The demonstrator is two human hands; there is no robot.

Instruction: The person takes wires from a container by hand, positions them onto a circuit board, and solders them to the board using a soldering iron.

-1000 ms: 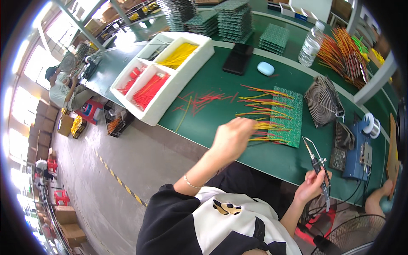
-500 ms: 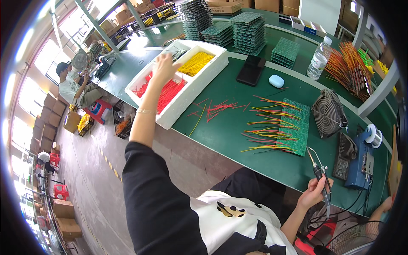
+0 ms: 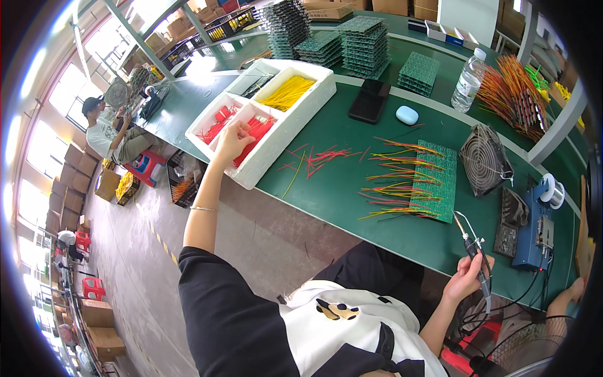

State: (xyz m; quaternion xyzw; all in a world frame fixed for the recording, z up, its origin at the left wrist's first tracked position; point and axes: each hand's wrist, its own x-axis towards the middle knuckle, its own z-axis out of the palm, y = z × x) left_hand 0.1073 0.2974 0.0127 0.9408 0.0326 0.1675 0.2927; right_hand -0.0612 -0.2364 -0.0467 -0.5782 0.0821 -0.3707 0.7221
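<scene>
My left hand (image 3: pixel 233 142) is down at the red wires (image 3: pixel 262 129) in a white foam box (image 3: pixel 306 110), its fingers bent together on them. Yellow wires (image 3: pixel 287 93) and dark wires (image 3: pixel 254 83) fill other compartments of the box. In my right hand (image 3: pixel 465 279) is a soldering iron (image 3: pixel 470 245) with a thin bent feed tube, its tip pointing up beside a green circuit board (image 3: pixel 443 182). Rows of red, yellow and black wires (image 3: pixel 396 187) stick out from the board's left side. How many wires my left fingers grip is hidden.
Loose red wires (image 3: pixel 323 158) lie between box and board. Behind them are a phone (image 3: pixel 369 100), a light-blue case (image 3: pixel 407 115) and a water bottle (image 3: pixel 468 81). A small fan (image 3: pixel 485 160) and a blue soldering station (image 3: pixel 532 229) stand right. Stacked boards (image 3: pixel 365 47) rise at the back.
My left hand has come down and nearer from above the box's divider to the red wires, its fingers drawing together. My right hand still holds the soldering iron in about the same place.
</scene>
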